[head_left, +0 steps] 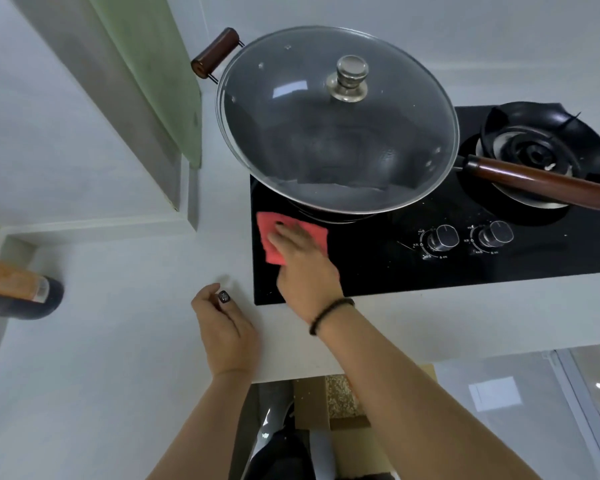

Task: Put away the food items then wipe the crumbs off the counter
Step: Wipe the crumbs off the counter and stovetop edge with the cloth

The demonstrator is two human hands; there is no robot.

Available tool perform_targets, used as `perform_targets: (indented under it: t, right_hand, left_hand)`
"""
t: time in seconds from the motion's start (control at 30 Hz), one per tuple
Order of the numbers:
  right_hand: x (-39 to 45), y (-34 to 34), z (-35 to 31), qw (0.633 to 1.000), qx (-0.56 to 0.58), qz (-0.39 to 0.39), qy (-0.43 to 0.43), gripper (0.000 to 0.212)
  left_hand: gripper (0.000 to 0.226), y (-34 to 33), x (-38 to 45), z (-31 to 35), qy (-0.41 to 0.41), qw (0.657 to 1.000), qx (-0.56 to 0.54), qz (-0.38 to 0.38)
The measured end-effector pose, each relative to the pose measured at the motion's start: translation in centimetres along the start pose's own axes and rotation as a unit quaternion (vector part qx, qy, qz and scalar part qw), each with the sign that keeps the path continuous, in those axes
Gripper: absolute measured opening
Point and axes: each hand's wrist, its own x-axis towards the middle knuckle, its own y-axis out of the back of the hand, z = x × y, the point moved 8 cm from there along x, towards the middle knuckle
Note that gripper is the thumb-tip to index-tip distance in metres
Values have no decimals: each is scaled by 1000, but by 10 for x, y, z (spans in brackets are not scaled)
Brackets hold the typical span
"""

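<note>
A red cloth (314, 233) lies flat on the front left corner of the black glass hob (378, 268), just in front of the wok. My right hand (302, 265) presses on the cloth with its fingers stretched out flat. My left hand (224, 327) rests on the white counter (118, 323) beside the hob's left edge, fingers loosely curled, with nothing visible in it. No food items are in view.
A large wok with a glass lid (336, 123) sits on the left burner, its long wooden handle (541, 183) reaching over the right burner (537, 154). Two knobs (442, 237) are at the hob's front. A dark pan with an orange board (18, 289) sits far left.
</note>
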Motion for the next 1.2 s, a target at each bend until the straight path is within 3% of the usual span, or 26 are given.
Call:
perform_targets:
  t: [0.1, 0.17, 0.27, 0.37, 0.43, 0.57, 0.67, 0.77, 0.9, 0.97, 1.07, 1.2]
  right_hand:
    - [36, -43, -3, 986, -79, -135, 56, 67]
    - [34, -51, 1, 976, -78, -182, 96, 66]
    - [-27, -45, -5, 953, -6, -246, 177, 48]
    - [-96, -33, 8, 936, 23, -293, 194, 35]
    - [-97, -19, 18, 950, 62, -267, 151, 38]
    - [-32, 5, 6, 987, 113, -82, 81, 48]
    - [6, -37, -22, 987, 23, -147, 67, 64]
    - [1, -75, -37, 967, -78, -195, 145, 59]
    - [-67, -67, -30, 933, -55, -222, 279, 54]
    - [-107, -54, -4, 927, -71, -219, 295, 58]
    - [-139, -23, 53, 954, -126, -197, 187, 70]
    - [-150, 43, 101, 996, -88, 16, -11, 67]
  left_hand:
    - [27, 2, 2, 2, -12, 1000, -21, 17]
    - [29, 3, 3, 3, -25, 999, -32, 27]
    - [19, 9, 1, 0, -33, 998, -43, 41]
    - [13, 12, 2, -1, -46, 996, -48, 52]
    - [12, 12, 2, -1, -49, 996, -43, 53]
    - [12, 12, 1, -1, -48, 996, -45, 56]
    - [18, 13, 3, -4, -52, 995, -64, 61]
    - [26, 17, 3, -2, -72, 988, -117, 66]
    - [27, 21, 6, -4, -67, 980, -177, 60]
    - [17, 21, 6, -4, -57, 977, -197, 47]
    - [12, 16, 4, -1, -67, 983, -170, 14]
    - [26, 4, -1, 3, -96, 990, -100, -35]
